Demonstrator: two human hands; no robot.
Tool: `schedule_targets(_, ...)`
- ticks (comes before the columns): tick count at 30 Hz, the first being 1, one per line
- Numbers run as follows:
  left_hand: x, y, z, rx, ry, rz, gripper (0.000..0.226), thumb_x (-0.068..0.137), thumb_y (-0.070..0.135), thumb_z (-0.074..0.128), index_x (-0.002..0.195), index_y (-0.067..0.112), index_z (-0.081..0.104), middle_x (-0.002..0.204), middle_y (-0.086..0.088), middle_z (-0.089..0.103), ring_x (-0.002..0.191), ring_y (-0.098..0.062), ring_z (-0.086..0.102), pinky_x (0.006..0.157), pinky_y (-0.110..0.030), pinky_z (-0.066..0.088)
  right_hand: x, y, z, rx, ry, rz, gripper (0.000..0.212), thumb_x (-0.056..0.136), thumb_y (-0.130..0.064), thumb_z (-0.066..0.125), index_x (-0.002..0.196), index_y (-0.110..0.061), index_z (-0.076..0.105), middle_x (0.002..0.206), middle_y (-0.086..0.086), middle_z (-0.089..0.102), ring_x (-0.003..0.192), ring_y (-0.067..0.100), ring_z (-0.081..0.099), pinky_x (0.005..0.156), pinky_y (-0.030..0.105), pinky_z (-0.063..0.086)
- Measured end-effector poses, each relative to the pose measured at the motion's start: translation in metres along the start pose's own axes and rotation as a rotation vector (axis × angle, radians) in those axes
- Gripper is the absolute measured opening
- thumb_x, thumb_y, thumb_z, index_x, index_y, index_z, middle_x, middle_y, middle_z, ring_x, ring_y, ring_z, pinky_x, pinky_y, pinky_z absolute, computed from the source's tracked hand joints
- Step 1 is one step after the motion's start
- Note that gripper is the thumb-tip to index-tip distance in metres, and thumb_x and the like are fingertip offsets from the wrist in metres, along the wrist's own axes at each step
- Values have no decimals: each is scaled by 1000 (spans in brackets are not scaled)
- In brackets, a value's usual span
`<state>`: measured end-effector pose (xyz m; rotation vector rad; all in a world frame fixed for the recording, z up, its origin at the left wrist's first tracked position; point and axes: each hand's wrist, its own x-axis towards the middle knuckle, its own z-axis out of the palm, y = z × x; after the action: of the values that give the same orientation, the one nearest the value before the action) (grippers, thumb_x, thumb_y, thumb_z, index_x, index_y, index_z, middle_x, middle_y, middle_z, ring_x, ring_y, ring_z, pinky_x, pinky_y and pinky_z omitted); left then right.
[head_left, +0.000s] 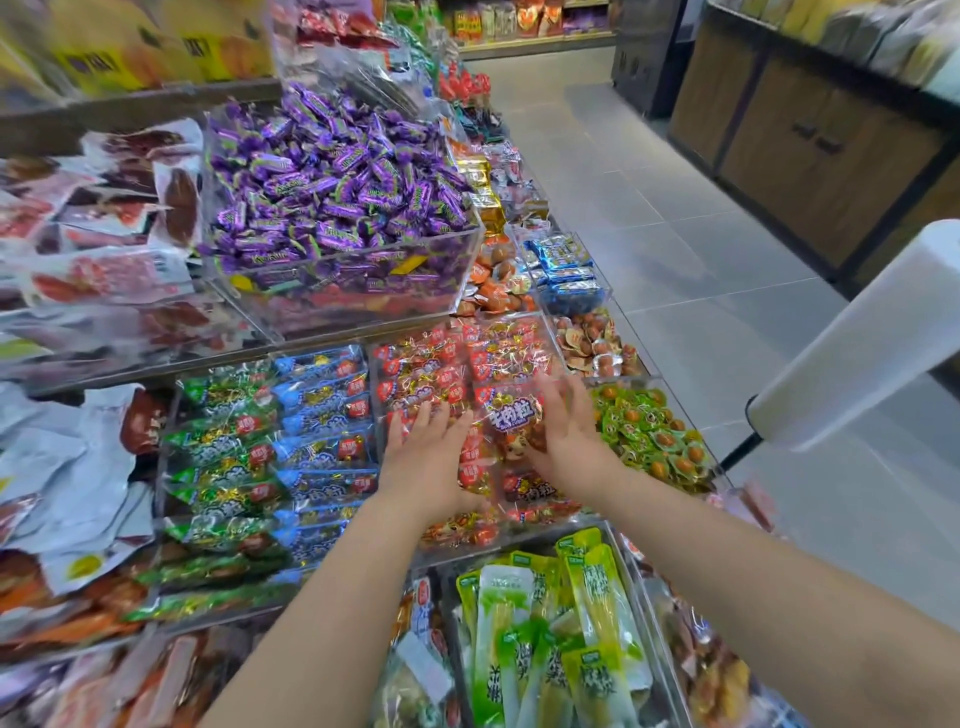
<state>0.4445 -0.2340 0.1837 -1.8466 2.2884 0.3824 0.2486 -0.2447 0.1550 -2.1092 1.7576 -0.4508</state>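
A clear bin holds several red snack packets in rows. My left hand lies flat on these packets with its fingers straight, fingertips toward the back of the bin. My right hand is just to its right and holds one red snack packet, which is raised and tilted above the others. That hand's thumb is hidden under the packet and its fingers are blurred. The left hand's fingertips touch the raised packet's left edge.
Blue packets and green packets fill the bins to the left. Purple candies are heaped in a raised bin behind. Green-yellow pouches lie in front. A tiled aisle runs on the right, with a white roll and wooden cabinets.
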Motion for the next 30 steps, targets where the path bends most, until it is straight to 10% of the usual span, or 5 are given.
schedule_targets(5,-9,-7,-4,-261,66,78,84,73,55,74,143,32,35,161,-1,11,149,-21,-6,111,-43,-19,8,10,-3,-530,-48,-12,118,79,-48,65,134,-38,-38,132,11,-57,121,32,-53,91,48,-43)
schedule_targets(8,-16,-16,-9,-469,145,97,16,81,41,72,89,35,60,148,2,38,148,-19,5,119,-44,-8,12,15,-7,-579,-71,-129,103,81,-72,42,129,-40,-43,137,9,-52,124,30,-50,97,50,-38)
schedule_targets(13,-20,-18,-11,-467,141,136,28,88,33,67,63,40,55,134,5,50,145,-18,15,119,-40,-7,26,5,-7,-635,-34,-297,97,75,-71,51,150,-22,13,155,11,22,143,33,17,111,57,-2)
schedule_targets(23,-11,-3,-22,-559,63,239,14,93,31,60,83,22,65,94,9,69,107,-11,59,98,-36,44,56,11,3,-857,-253,-350,78,90,-67,19,132,-31,-36,149,11,-34,127,33,-45,94,48,-37)
schedule_targets(30,8,30,-27,-587,141,172,16,91,36,62,79,26,67,73,9,63,71,-12,58,64,-30,47,23,18,-43,151,87,-115,40,97,-26,46,137,-21,45,151,3,25,142,20,14,119,46,9)
